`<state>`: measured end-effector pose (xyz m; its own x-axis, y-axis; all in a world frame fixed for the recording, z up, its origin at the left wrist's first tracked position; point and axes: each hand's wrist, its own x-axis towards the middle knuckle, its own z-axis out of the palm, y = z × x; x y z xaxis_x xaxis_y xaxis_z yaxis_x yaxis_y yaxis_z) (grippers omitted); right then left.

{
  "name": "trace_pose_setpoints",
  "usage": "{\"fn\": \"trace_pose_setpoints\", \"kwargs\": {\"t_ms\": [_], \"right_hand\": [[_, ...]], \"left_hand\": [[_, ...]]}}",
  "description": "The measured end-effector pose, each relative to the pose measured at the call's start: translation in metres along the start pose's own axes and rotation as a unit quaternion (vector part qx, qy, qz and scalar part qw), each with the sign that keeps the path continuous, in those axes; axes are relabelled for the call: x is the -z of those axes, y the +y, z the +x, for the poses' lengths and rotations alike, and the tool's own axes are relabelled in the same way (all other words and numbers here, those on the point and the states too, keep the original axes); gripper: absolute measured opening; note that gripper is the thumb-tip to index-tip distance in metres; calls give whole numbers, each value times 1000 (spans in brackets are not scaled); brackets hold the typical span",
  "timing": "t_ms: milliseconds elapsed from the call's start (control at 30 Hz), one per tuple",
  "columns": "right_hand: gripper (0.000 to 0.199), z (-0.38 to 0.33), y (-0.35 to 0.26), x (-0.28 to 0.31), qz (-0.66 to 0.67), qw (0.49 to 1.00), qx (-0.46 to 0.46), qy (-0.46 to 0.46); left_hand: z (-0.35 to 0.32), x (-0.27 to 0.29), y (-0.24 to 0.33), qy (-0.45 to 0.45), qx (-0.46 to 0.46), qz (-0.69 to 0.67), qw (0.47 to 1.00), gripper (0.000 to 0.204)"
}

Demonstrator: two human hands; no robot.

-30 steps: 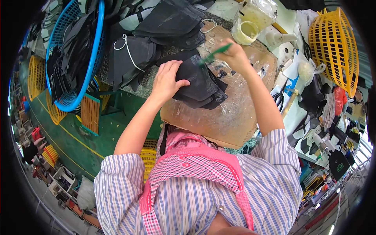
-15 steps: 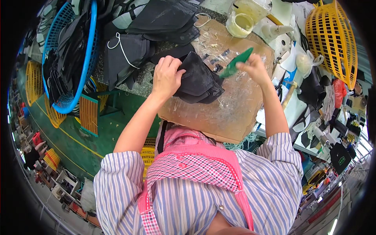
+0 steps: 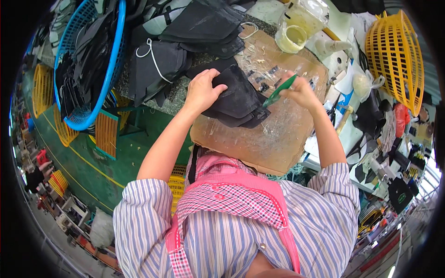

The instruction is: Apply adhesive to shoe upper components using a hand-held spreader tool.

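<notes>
A fanned stack of black sheet pieces (image 3: 241,95) lies on a worn cardboard sheet (image 3: 259,148). My left hand (image 3: 202,90) holds the stack at its left edge, thumb over the top piece. In my right hand (image 3: 301,95) is a flat, pointed green spreader (image 3: 280,91), held tilted, its lower tip close to the right edge of the stack. Whether that tip touches the black pieces I cannot tell. Beyond the right hand stands a cup (image 3: 294,39) coated with pale, glue-like residue.
More black piles, one with a white cord (image 3: 155,60), lie at the far left. A blue basket (image 3: 121,51) of black pieces stands left of them. On the right are a yellow basket (image 3: 394,60), a hammer (image 3: 344,118) and a tied plastic bag (image 3: 361,86).
The green spreader has turned in my right hand and now shows a narrower side, its tip still by the stack's right edge. My left hand stays on the stack. The whole view has shifted slightly.
</notes>
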<state>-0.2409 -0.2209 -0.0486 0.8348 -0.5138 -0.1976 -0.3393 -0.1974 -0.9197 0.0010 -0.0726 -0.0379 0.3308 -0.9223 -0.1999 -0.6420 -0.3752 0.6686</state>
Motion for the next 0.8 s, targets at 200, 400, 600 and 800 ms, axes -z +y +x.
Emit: {"fn": "trace_pose_setpoints", "kwargs": {"t_ms": [200, 400, 600, 800], "right_hand": [[25, 67, -27, -14, -65, 990, 39, 117], [28, 9, -4, -4, 28, 985, -64, -160], [20, 29, -44, -14, 10, 956, 0, -294], [19, 26, -67, -14, 115, 982, -15, -146]], "left_hand": [[6, 4, 9, -14, -51, -2, 999, 30], [-28, -12, 5, 67, -124, -16, 990, 21], [-60, -2, -5, 200, -379, 36, 903, 9], [-39, -1, 2, 209, -326, -19, 922, 11]]}}
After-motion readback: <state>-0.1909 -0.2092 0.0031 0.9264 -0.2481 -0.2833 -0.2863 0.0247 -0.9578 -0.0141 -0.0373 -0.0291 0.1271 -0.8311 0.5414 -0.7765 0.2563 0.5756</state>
